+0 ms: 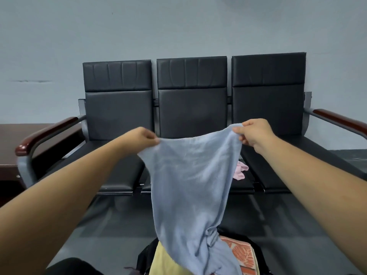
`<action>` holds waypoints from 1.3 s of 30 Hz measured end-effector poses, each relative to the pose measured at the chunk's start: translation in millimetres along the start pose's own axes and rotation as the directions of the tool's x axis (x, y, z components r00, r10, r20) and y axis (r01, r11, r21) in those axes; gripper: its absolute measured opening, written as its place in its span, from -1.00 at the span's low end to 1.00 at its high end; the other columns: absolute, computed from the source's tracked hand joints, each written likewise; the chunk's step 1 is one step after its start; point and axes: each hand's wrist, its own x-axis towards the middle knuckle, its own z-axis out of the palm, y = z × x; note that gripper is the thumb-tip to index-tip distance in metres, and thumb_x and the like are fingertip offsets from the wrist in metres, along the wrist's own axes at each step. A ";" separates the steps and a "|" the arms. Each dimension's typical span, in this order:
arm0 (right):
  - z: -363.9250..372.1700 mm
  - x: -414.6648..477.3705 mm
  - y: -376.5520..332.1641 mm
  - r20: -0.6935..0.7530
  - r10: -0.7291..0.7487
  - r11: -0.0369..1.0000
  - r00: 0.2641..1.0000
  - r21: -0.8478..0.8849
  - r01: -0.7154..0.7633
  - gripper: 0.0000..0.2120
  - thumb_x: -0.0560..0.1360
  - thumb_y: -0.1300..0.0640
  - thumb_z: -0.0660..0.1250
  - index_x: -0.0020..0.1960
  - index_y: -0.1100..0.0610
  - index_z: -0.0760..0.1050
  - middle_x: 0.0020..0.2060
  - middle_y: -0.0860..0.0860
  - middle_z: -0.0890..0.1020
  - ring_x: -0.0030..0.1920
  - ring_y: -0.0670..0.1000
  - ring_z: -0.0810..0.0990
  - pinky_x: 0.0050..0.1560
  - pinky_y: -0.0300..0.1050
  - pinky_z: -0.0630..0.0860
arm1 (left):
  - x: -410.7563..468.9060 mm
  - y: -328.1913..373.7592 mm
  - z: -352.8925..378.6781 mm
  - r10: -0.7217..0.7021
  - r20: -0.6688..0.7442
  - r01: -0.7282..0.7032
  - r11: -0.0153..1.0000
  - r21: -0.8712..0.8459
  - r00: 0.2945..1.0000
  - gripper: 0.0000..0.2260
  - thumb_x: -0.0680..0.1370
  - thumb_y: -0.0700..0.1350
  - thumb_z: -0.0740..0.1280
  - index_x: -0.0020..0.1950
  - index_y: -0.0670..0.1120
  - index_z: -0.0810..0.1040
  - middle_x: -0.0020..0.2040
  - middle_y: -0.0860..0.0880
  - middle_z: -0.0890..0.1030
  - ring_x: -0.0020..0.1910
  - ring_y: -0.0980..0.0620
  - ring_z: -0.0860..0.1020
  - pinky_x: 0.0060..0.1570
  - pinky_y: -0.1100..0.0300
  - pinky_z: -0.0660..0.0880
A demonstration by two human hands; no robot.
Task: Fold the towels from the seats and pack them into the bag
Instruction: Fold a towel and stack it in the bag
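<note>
Our left hand (146, 136) pinches one top corner of the blue towel (190, 175) in curled fingers, and our right hand (252, 133) pinches the other top corner the same way, a little higher. Between the two grips the top edge sags, so we are not pulling it taut. The towel hangs in the air in front of the seats (119, 175), narrowing as it drops. Its lower end is twisted and bunched and trails down onto the open bag (145, 257) below us.

We judge the cloth light, thin and limp: it will hold no shape of its own, it will not slip easily out of a pinch, and nothing about it can break. The corners are the right places to hold, since only there do we control the edges. The twist at the bottom needs shaking out, or the lower corners finding, before a fold will lie square. A clean fold would likely come easier with the towel laid flat on a seat than in mid-air.

In the bag lie a yellow towel (164, 261) on the left and an orange towel (240, 253) on the right, both partly covered by the blue tail. A pink towel (240, 170) lies crumpled on the middle seat, near its right edge, half hidden behind the blue cloth and not yet folded.
</note>
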 end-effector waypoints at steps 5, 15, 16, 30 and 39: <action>9.4 -5.1 -16.3 0.086 -0.068 0.980 0.994 0.193 0.050 -0.95 0.58 0.36 0.36 0.01 0.28 0.52 -0.18 0.21 0.63 -0.32 0.02 0.69 -0.19 -0.16 0.66 | -0.8 42.3 -16.1 0.073 0.059 -0.011 0.718 -0.696 0.996 -0.80 0.65 -0.33 0.21 0.00 -0.07 0.55 -0.17 -0.13 0.53 -0.31 -0.01 0.51 -0.37 0.18 0.51; 33.5 -45.2 -37.2 0.228 -0.406 0.910 0.885 0.011 0.414 -0.76 0.55 0.44 0.28 -0.14 0.13 0.55 -0.30 0.18 0.66 -0.27 0.13 0.71 -0.10 0.01 0.70 | -23.8 89.5 -9.4 0.350 0.162 -0.252 0.865 -0.434 0.922 -0.88 0.60 -0.18 0.41 0.09 -0.20 0.64 -0.08 -0.10 0.74 -0.09 0.06 0.71 -0.07 0.23 0.61; 34.3 -50.2 -38.6 0.266 -0.417 0.901 0.869 -0.001 0.433 -0.70 0.54 0.47 0.22 -0.18 0.14 0.55 -0.32 0.17 0.66 -0.25 0.14 0.72 -0.04 0.06 0.71 | -24.0 91.0 -7.7 0.335 0.147 -0.247 0.872 -0.422 0.931 -0.86 0.60 -0.14 0.41 0.04 -0.21 0.64 -0.13 -0.09 0.74 -0.13 0.06 0.71 -0.14 0.25 0.60; 30.7 -60.3 -34.8 0.414 -0.438 0.777 0.798 -0.272 0.568 -0.93 0.53 0.14 0.46 -0.10 0.13 0.68 -0.31 -0.01 0.69 -0.34 -0.13 0.63 -0.20 -0.19 0.59 | -20.9 85.7 -6.3 0.233 0.075 -0.201 0.933 -0.300 0.970 -0.77 0.58 -0.01 0.43 -0.10 -0.17 0.64 -0.28 -0.03 0.70 -0.30 0.06 0.66 -0.31 0.27 0.45; 5.8 -43.4 -51.3 0.339 -0.384 0.893 0.859 -0.098 0.439 -0.89 0.54 0.16 0.47 -0.15 0.16 0.69 -0.37 0.12 0.65 -0.40 -0.01 0.57 -0.39 -0.30 0.46 | -16.0 55.4 6.2 0.284 0.105 -0.229 0.903 -0.363 0.953 -0.91 0.57 0.04 0.44 0.00 0.05 0.64 -0.12 0.03 0.54 -0.14 0.10 0.53 0.05 0.15 0.52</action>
